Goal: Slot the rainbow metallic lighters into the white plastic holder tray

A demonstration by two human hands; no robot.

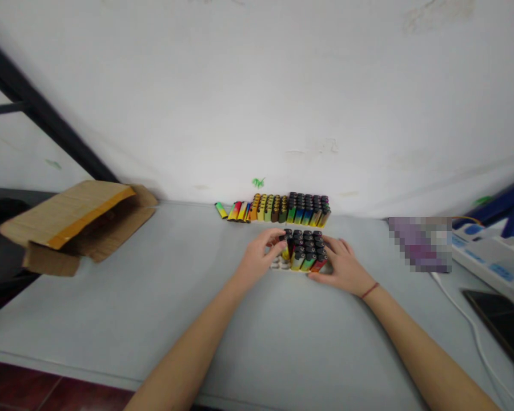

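Upright lighters (309, 248) with black tops and multicoloured bodies stand in several rows in a pale tray with round holes (278, 264). My left hand (257, 254) is at the tray's left side, thumb and fingers closed around a lighter (285, 252) whose lower part looks yellow. Bare holes show below that hand. Against the tray's right side rests my right hand (346, 267), its thumb along the front edge and its fingers behind, steadying the tray. Part of the right end is covered by this hand.
Behind stands another block of upright lighters (308, 210), beside a block with gold-toned tops (269, 207). Loose lighters (235, 211) lie left of it. An open cardboard box (89, 217) is at left; a power strip (492, 260) and a phone (501, 319) are at right.
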